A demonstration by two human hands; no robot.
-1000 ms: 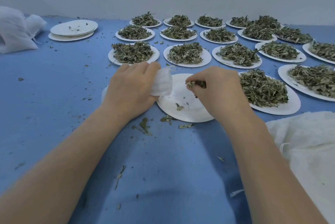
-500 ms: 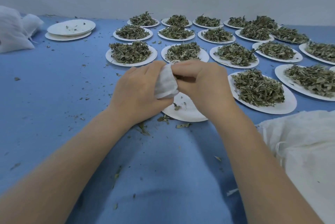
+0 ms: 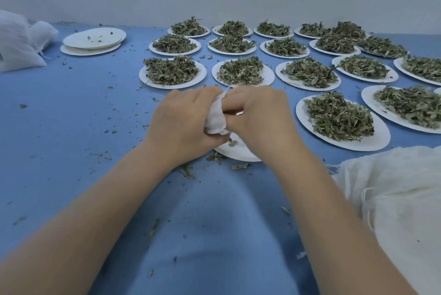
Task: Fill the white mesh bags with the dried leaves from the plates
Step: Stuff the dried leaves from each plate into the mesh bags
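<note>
A small white mesh bag (image 3: 216, 119) is bunched between both hands, just above a nearly bare white plate (image 3: 235, 152) with a few leaf scraps. My left hand (image 3: 182, 120) grips the bag from the left. My right hand (image 3: 259, 115) is curled against the bag's top from the right, fingertips tucked at its mouth; what they hold is hidden. Several white plates heaped with dried green leaves fill the blue table beyond, the nearest full plate (image 3: 341, 125) just right of my right hand.
A stack of used plates (image 3: 93, 40) sits at the far left, with filled white bags (image 3: 19, 41) beside it. A pile of white mesh bags (image 3: 393, 199) lies at the near right. Leaf crumbs are scattered on the blue table (image 3: 71, 115). A pale wall runs behind.
My right hand carried a pinch of leaves from the near plate up to the bag. Both hands have come together and lifted, closing around the bag.
</note>
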